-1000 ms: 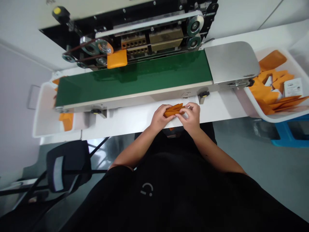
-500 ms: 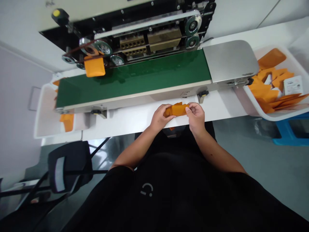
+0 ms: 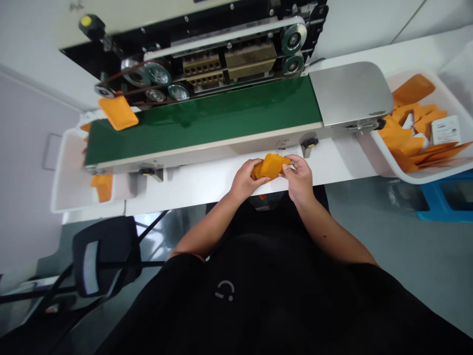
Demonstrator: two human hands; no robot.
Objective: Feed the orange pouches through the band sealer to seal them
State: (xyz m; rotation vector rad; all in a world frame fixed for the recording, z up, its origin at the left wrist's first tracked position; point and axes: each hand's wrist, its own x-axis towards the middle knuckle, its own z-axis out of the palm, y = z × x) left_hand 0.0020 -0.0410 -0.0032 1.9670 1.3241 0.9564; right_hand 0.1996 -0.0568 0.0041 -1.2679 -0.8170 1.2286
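On white table [image 3: 192, 187], left hand [image 3: 244, 181] and right hand [image 3: 300, 181] both grip orange packets [image 3: 272, 165] before the conveyor [image 3: 221, 118], another packet [image 3: 118, 113] at its left end.

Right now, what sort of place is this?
Likely a small packaging workstation: a green conveyor belt running along a roller machine, a white bin on the right, and orange packets being handled.

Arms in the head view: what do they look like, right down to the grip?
They are a person's arms, with no cables or machine parts. The left hand and right hand are bare: no gloves, and no watch shows. The forearms are uncovered below the short black sleeves of a black top, which has a pale curved mark.
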